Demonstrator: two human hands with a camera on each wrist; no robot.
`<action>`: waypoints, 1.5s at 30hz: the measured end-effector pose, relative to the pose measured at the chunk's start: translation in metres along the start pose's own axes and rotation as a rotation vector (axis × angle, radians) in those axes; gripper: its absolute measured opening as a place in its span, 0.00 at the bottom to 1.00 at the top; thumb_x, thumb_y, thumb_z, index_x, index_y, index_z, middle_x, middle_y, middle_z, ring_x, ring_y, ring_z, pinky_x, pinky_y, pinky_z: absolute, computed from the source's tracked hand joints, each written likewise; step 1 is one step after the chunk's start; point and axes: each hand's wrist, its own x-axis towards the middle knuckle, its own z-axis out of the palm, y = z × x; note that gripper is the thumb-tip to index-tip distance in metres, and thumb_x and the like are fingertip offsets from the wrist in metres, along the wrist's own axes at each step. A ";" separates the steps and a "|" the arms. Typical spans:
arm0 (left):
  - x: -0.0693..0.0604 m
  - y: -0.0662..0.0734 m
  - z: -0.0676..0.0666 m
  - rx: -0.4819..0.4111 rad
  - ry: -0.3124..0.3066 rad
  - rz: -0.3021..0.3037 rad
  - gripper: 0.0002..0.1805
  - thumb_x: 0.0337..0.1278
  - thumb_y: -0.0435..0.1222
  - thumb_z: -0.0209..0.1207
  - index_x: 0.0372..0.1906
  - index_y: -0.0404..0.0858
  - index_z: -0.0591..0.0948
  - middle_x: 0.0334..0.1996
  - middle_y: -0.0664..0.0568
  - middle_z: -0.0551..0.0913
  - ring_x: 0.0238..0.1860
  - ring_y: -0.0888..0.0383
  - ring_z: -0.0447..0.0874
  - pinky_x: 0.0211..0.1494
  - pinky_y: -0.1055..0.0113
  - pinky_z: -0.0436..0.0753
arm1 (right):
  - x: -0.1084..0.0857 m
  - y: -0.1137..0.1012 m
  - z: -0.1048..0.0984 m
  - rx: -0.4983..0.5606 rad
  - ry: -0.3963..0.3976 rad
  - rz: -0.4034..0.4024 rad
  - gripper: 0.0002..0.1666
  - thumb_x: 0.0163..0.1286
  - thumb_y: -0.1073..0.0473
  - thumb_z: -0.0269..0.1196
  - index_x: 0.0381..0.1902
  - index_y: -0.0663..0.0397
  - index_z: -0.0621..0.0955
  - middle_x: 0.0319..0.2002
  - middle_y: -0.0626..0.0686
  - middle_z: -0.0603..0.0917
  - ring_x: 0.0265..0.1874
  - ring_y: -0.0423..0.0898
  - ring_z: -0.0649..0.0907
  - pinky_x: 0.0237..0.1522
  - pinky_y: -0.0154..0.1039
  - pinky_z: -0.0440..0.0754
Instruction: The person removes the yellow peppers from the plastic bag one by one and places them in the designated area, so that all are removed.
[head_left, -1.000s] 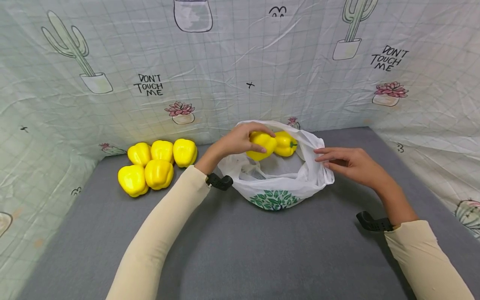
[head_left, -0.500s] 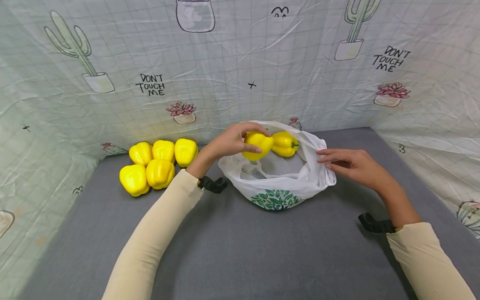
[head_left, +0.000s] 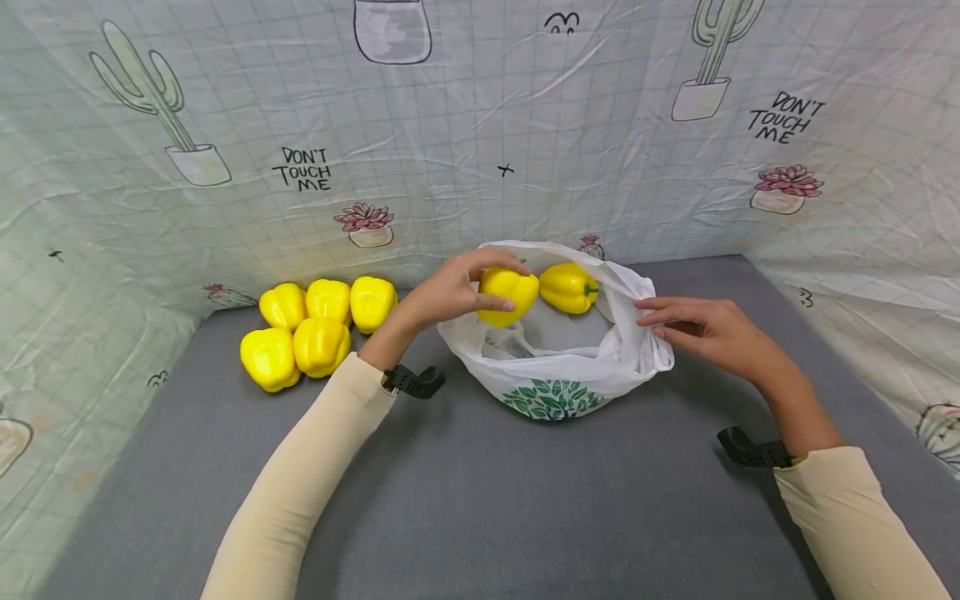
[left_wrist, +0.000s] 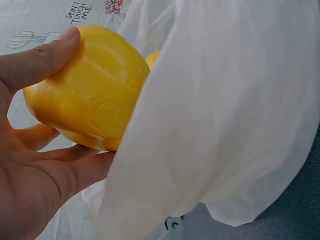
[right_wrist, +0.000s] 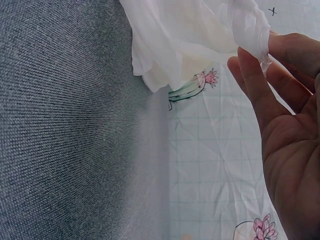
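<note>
My left hand point(head_left: 450, 287) grips a yellow bell pepper point(head_left: 507, 297) at the left side of the mouth of a white plastic bag point(head_left: 555, 371). Its thumb lies on one side of the pepper and the fingers on the other, as the left wrist view shows; the bag's wall point(left_wrist: 200, 110) covers part of the pepper. Another yellow bell pepper point(head_left: 568, 288), with a green stem, lies inside the bag toward the back. On the right, my right hand point(head_left: 708, 333) pinches the bag's rim point(right_wrist: 252, 35) between thumb and fingers.
Several yellow bell peppers point(head_left: 321, 347) stand in a close group on the grey tabletop point(head_left: 480, 500), left of the bag. A patterned cloth backdrop point(head_left: 480, 125) rises directly behind the bag and hangs along both sides.
The left hand has drawn its bell pepper leftward, opening a small gap from the pepper in the bag. The right hand has kept its place at the rim.
</note>
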 end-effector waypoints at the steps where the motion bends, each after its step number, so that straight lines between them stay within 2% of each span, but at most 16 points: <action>1: -0.002 0.000 0.000 -0.004 0.007 -0.005 0.24 0.58 0.35 0.72 0.61 0.43 0.83 0.65 0.54 0.78 0.69 0.57 0.69 0.66 0.54 0.75 | 0.000 0.000 0.000 -0.004 0.001 0.001 0.19 0.67 0.74 0.65 0.53 0.54 0.88 0.60 0.57 0.84 0.55 0.24 0.77 0.47 0.18 0.76; 8: -0.016 0.000 0.000 -0.089 0.053 -0.068 0.26 0.57 0.36 0.73 0.62 0.46 0.83 0.66 0.56 0.76 0.68 0.58 0.70 0.65 0.52 0.76 | 0.000 0.001 0.000 -0.018 0.013 -0.021 0.20 0.66 0.74 0.66 0.53 0.53 0.88 0.60 0.57 0.84 0.44 0.29 0.78 0.36 0.24 0.72; 10: -0.020 0.001 -0.001 -0.119 0.063 -0.084 0.26 0.57 0.36 0.73 0.62 0.47 0.82 0.66 0.56 0.76 0.67 0.57 0.71 0.67 0.50 0.75 | 0.000 0.001 0.000 -0.017 0.018 -0.025 0.20 0.65 0.74 0.67 0.53 0.54 0.88 0.60 0.57 0.84 0.44 0.31 0.77 0.35 0.26 0.71; 15: -0.037 0.003 -0.006 -0.126 0.116 -0.095 0.26 0.58 0.38 0.73 0.62 0.49 0.82 0.67 0.56 0.76 0.71 0.59 0.67 0.69 0.49 0.72 | 0.000 0.001 -0.001 -0.006 0.018 -0.019 0.19 0.64 0.74 0.68 0.52 0.57 0.88 0.60 0.56 0.84 0.51 0.27 0.78 0.40 0.21 0.74; 19: -0.053 0.005 -0.011 -0.126 0.175 -0.096 0.25 0.58 0.38 0.73 0.62 0.49 0.82 0.69 0.57 0.74 0.72 0.60 0.65 0.72 0.51 0.70 | 0.002 0.001 -0.002 0.012 0.020 -0.007 0.19 0.63 0.73 0.70 0.51 0.58 0.88 0.60 0.56 0.84 0.52 0.26 0.80 0.43 0.19 0.76; 23: -0.068 0.008 -0.016 -0.118 0.224 -0.101 0.26 0.57 0.38 0.73 0.62 0.50 0.83 0.69 0.58 0.73 0.70 0.59 0.68 0.73 0.51 0.69 | 0.002 0.000 -0.004 0.021 0.028 0.018 0.20 0.61 0.73 0.71 0.51 0.57 0.88 0.60 0.54 0.84 0.52 0.25 0.79 0.45 0.19 0.76; 33: -0.106 0.013 -0.032 -0.111 0.317 -0.176 0.26 0.58 0.40 0.73 0.63 0.53 0.82 0.69 0.62 0.72 0.69 0.60 0.69 0.67 0.49 0.74 | 0.002 0.003 -0.005 0.014 0.034 0.045 0.21 0.60 0.72 0.72 0.52 0.54 0.88 0.61 0.54 0.83 0.56 0.24 0.77 0.45 0.19 0.75; 41: -0.123 0.010 -0.042 -0.095 0.347 -0.250 0.27 0.60 0.42 0.72 0.64 0.53 0.81 0.70 0.62 0.71 0.68 0.57 0.71 0.65 0.49 0.76 | 0.001 0.005 -0.006 0.032 0.030 0.057 0.21 0.62 0.72 0.71 0.52 0.53 0.88 0.61 0.54 0.83 0.59 0.24 0.76 0.52 0.17 0.74; 45: -0.128 0.006 -0.044 -0.078 0.351 -0.274 0.27 0.60 0.42 0.71 0.65 0.53 0.80 0.71 0.59 0.71 0.68 0.54 0.72 0.63 0.51 0.77 | 0.001 0.006 -0.005 0.011 0.032 0.066 0.20 0.62 0.71 0.71 0.52 0.52 0.89 0.61 0.54 0.83 0.59 0.23 0.75 0.52 0.16 0.73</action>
